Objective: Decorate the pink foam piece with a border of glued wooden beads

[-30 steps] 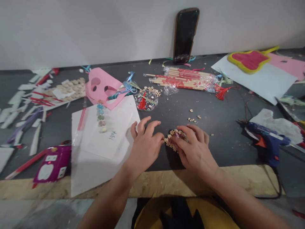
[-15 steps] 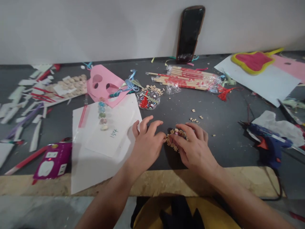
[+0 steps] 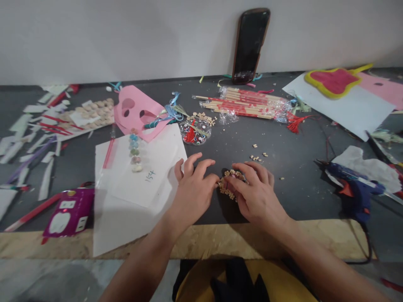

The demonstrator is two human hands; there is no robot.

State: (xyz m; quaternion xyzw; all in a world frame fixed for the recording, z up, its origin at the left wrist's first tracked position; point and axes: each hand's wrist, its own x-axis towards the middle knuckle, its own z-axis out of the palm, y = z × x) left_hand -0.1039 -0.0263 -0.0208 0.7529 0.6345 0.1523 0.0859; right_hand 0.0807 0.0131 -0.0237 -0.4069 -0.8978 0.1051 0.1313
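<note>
A small ring of flower-shaped wooden pieces (image 3: 227, 191) is at the middle front of the dark table, partly covered by fingers. My right hand (image 3: 260, 193) grips it from the right, thumb over the ring and fingers curled along its far side. At its left edge, the thumb and index finger of my left hand (image 3: 197, 188) are pinched together; their tips meet the ring, and whatever they pinch is too small to make out. The other left fingers are raised and spread. Several tiny wooden pieces (image 3: 255, 158) lie loose beyond my right hand.
White sheets (image 3: 126, 226) lie left, near a pink mask (image 3: 132, 100) and a purple box (image 3: 71, 212). Bagged sticks (image 3: 242, 104), a round pack of beads (image 3: 203, 136) and a leaning phone (image 3: 250, 46) stand beyond. A blue glue gun (image 3: 355, 180) lies right.
</note>
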